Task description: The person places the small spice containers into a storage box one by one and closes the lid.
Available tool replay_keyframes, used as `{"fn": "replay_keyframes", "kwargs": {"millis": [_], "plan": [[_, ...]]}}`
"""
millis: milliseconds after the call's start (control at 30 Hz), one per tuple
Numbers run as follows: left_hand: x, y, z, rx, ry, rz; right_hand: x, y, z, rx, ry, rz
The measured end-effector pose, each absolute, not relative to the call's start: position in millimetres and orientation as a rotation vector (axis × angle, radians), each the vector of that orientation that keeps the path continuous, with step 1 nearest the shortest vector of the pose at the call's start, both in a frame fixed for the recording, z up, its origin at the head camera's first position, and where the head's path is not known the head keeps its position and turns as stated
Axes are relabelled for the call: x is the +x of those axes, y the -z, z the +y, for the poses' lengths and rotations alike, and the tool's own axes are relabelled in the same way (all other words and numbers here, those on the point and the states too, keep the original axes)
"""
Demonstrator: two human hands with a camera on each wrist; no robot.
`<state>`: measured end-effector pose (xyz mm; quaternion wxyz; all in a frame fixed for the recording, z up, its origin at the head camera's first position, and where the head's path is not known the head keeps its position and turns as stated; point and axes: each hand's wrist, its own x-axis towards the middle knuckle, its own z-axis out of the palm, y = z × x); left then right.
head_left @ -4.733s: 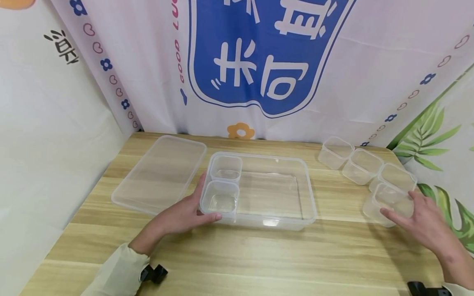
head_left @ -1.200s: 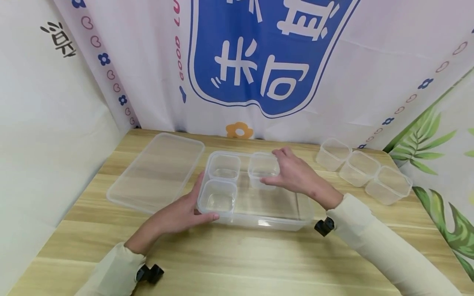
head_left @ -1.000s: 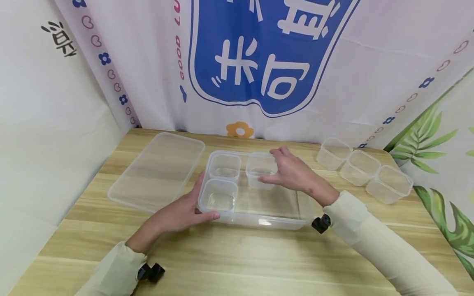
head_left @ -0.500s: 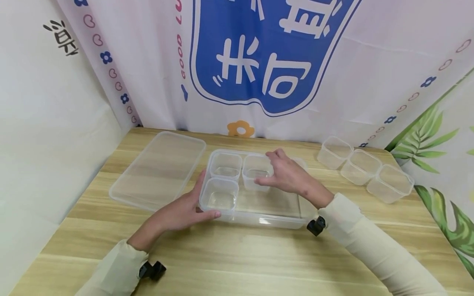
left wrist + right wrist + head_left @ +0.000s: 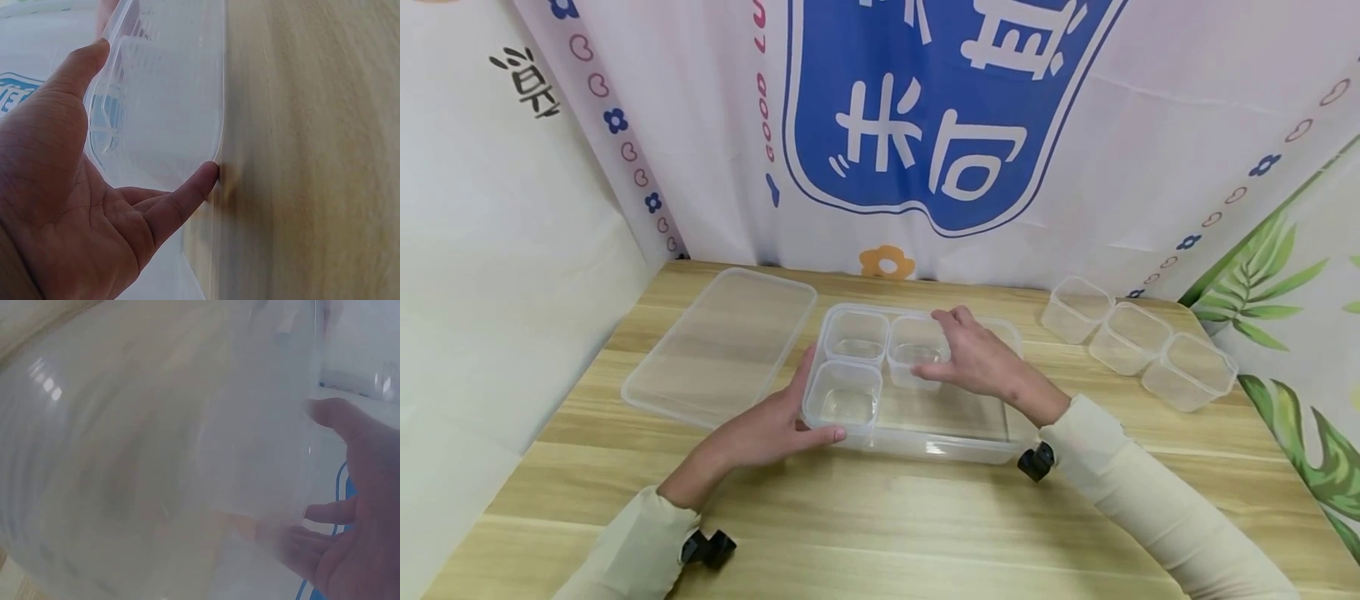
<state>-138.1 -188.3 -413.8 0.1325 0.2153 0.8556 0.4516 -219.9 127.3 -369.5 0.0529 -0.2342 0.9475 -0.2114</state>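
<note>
A large clear plastic box (image 5: 955, 417) stands on the wooden table, with two small clear containers (image 5: 850, 396) side by side at its left end. My left hand (image 5: 767, 429) holds the box's near left corner; in the left wrist view the thumb lies at the rim and a fingertip low on the wall. Inside the box, right of the far left container, a third small container (image 5: 917, 337) is gripped between the thumb and fingers of my right hand (image 5: 973, 354). In the right wrist view, the box wall blurs that container and hides some fingertips of the right hand (image 5: 362, 487).
A flat clear lid (image 5: 722, 346) lies left of the box. Three more small containers (image 5: 1131, 337) stand in a slanting row at the far right of the table (image 5: 880, 525). A printed curtain (image 5: 715, 142) hangs behind the table's back edge.
My right hand has brought a small container from the right-hand group into the box, then moved it left beside the far left one. My left hand has stayed at the box corner.
</note>
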Motion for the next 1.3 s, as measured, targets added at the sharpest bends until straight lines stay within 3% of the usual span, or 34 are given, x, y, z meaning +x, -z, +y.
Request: {"fn": "replay_keyframes", "kwargs": {"millis": [1300], "plan": [[-138.9,417.7,-188.5,0.629,-1.295,2.506,-215.3,374.1,127.2,-0.803,0.646,2.898]]}}
